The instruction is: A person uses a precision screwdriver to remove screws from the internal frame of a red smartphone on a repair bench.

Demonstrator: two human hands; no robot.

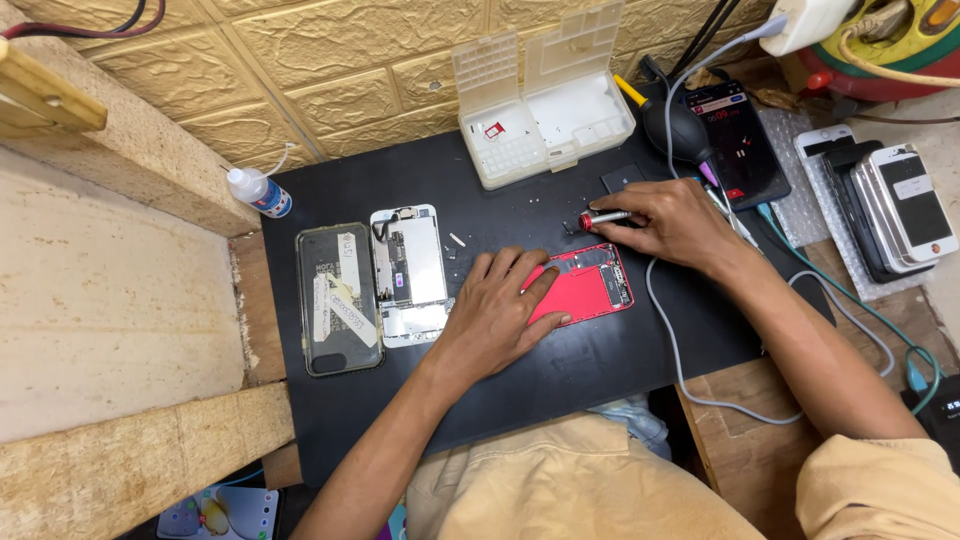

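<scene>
Your left hand [500,305] lies flat, fingers spread, pressing down on the red phone shell [585,290] and covering its left half. The shell sits open side up near the middle of the black mat [600,370], tilted slightly, its right end clear of your fingers.

Just past it, your right hand [670,220] is curled around a small screwdriver [603,217], pinching it between thumb and fingers. The red-collared tip end pokes out to the left, lying nearly level just above the shell's top edge; whether the tip touches anything, you can't tell from here.

Left of your left hand, a silver screen panel [410,275] lies face down with its cables showing, almost touching your wrist. Beside that, further left, a phone in a clear case [338,298] rests flat. A few tiny loose parts are scattered on the mat between the panel and the shell.

Further back, a small glue bottle [258,190] lies at the mat's left corner. An open clear parts box [545,110] leans against the wall. To the right, a black blower [680,130], a lit phone [738,140] and a stack of phones [895,205] sit off the mat.
</scene>
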